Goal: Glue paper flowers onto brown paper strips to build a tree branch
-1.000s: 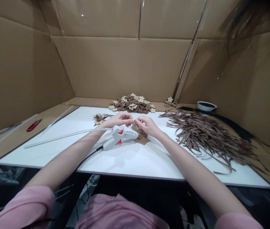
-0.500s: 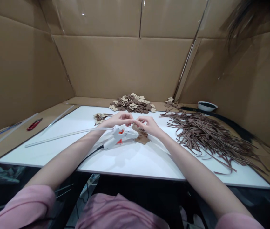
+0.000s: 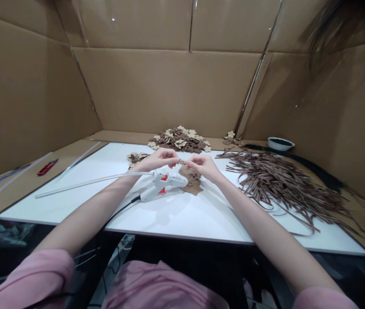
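Observation:
Between the fingertips of my left hand (image 3: 165, 159) and my right hand (image 3: 203, 165) is a small brown piece (image 3: 181, 162), pinched from both sides. It is too small to make out fully. Just below the hands, a white glue gun (image 3: 165, 183) with an orange trigger lies on the white board (image 3: 176, 219), its nozzle pointing right. A long clear glue stick (image 3: 89, 183) sticks out of its back to the left. The nozzle reaches a brown, irregular patch (image 3: 193, 182) on the board, under my right hand.
Brown and cream flower cutouts (image 3: 180, 139) are heaped at the back, with a smaller cluster (image 3: 134, 159) by my left wrist. Brown strips (image 3: 279, 180) spread over the right side. A white bowl (image 3: 280, 144) stands back right; a red cutter (image 3: 47, 167) lies left.
My hands have moved slightly apart, and the small piece now shows between the fingertips. More of the brown patch below is visible. The glue gun has stayed put.

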